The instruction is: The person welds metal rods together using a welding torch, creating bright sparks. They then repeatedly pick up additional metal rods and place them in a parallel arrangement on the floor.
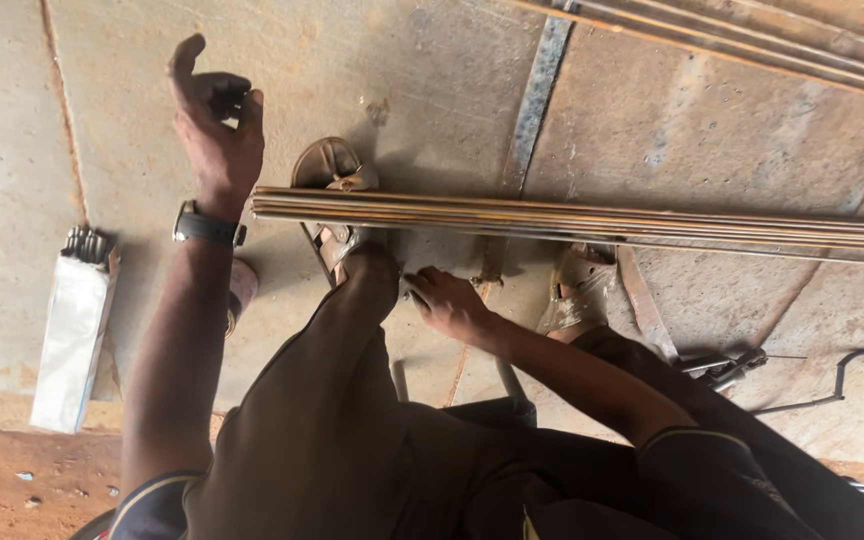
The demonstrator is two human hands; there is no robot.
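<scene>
The right hand [449, 303] is down low on the floor, fingers curled against the ground just below the bundle of long metal rods [572, 220]. Whether those fingers pinch anything cannot be told, since the knuckles hide what lies under them. The left hand [214, 125] is raised in the air beyond the left end of the rods, holding nothing; its forefinger points up while the other fingers are loosely bent toward the palm. A dark wristwatch [207, 228] sits on that wrist, level with the end of the rods.

The rods lie side by side, running from near the left wrist out past the right edge of view, resting across the person's two sandalled feet. The left sandal [332, 175] shows both above and below the rods near their left end; the right sandal [574, 290] shows just below them, further along. The dark trouser knee [367, 285] rises just under the rods, touching the right hand's fingers.

Well to the left of the rods' end, a white packet of welding sticks [74, 335] lies on the concrete floor [432, 70]. Below the rods toward the right, a metal clamp tool [722, 368] and a bent dark wire [837, 380] lie on the floor. Far above the rods, more long bars [752, 50] cross the top right corner
</scene>
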